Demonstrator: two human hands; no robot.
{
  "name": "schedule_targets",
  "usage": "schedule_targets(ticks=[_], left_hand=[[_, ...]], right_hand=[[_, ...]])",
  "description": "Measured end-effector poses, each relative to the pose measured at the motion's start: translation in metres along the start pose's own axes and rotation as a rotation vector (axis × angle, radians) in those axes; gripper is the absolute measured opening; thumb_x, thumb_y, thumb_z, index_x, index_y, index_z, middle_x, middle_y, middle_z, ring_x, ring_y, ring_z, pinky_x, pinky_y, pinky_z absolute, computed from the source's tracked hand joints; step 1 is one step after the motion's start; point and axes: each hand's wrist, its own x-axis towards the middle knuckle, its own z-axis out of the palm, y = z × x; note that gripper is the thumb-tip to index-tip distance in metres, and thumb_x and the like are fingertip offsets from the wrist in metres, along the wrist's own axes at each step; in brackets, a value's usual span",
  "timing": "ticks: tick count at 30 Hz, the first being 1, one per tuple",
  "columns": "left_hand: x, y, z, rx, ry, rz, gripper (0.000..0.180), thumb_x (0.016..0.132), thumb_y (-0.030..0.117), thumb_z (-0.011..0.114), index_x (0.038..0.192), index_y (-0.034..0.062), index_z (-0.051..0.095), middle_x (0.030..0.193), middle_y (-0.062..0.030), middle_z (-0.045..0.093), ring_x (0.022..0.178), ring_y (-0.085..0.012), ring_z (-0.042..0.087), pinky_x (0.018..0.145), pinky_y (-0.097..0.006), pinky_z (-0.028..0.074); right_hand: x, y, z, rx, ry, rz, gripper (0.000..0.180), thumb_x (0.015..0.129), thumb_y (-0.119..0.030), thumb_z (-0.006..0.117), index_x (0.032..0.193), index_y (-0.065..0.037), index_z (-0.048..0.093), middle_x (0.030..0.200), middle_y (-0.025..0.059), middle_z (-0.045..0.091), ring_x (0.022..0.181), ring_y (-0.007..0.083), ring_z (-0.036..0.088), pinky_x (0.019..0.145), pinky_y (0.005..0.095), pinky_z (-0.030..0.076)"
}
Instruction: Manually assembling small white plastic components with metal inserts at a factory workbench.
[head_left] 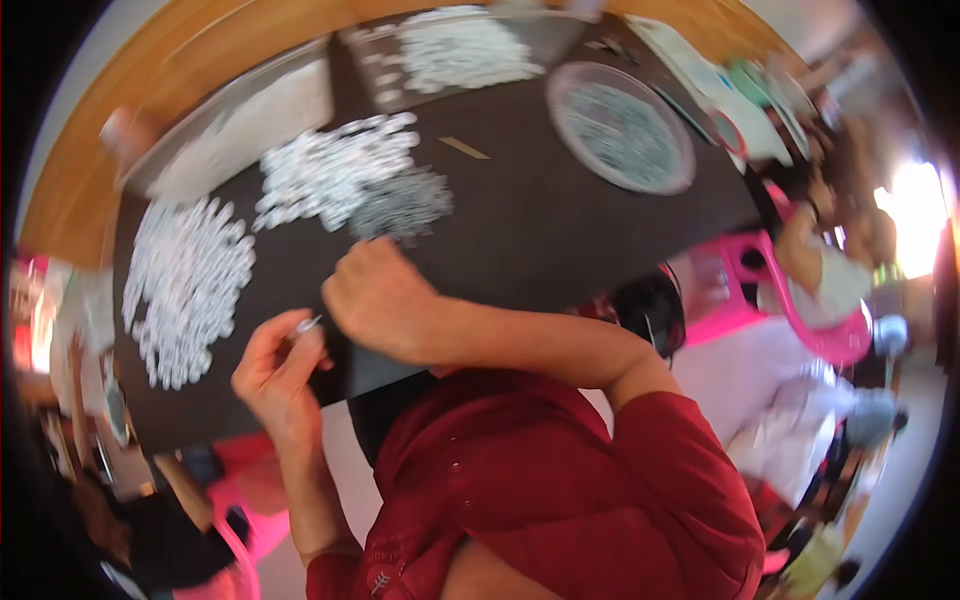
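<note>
My left hand [280, 372] pinches a small thin silver piece [307, 324] between thumb and fingers, just above the near edge of the black mat [540, 215]. My right hand [378, 298] rests on the mat beside it, fingers curled under with its back toward me; what it holds is hidden. Just beyond my right hand lies a heap of small dark grey pieces [402, 204]. Heaps of small white pieces lie at the left [187, 283] and at the middle [330, 172] of the mat.
A round clear dish [620, 127] of grey pieces sits at the mat's far right. Metal trays [240, 120] with more white pieces stand at the back. Pink plastic chairs [800, 310] and other seated people are on the right and lower left.
</note>
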Motion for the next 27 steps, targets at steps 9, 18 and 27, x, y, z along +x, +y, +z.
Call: schedule_targets(ticks=[9,18,27], left_hand=[[0.002,0.029,0.064,-0.034,-0.241,0.119,0.020,0.080,-0.001,0.065,0.098,-0.0070,0.060,0.080,-0.0099,0.060,0.060,-0.0117,0.051,0.052,-0.023,0.042],[0.005,0.044,0.119,-0.020,-0.470,0.140,0.019,0.081,-0.001,0.064,0.098,-0.0069,0.059,0.080,-0.0106,0.060,0.059,-0.0137,0.052,0.053,-0.024,0.044],[0.009,0.036,0.117,0.028,-0.461,0.052,0.019,0.081,-0.001,0.065,0.098,-0.0071,0.059,0.081,-0.0111,0.061,0.059,-0.0132,0.053,0.052,-0.026,0.046]], right_hand=[[-0.070,-0.013,-0.042,0.198,0.373,0.180,0.020,0.061,-0.017,0.061,0.073,-0.004,0.053,0.072,0.0100,0.048,0.075,0.0255,0.047,0.066,0.0360,0.038],[-0.107,-0.013,-0.041,0.264,0.417,0.299,0.017,0.068,-0.013,0.057,0.070,-0.004,0.043,0.066,0.0091,0.046,0.063,0.0239,0.049,0.058,0.0349,0.039],[-0.109,-0.018,-0.023,0.540,0.458,0.293,0.020,0.064,-0.012,0.062,0.070,-0.003,0.045,0.065,0.0126,0.051,0.061,0.0293,0.052,0.056,0.0396,0.040]])
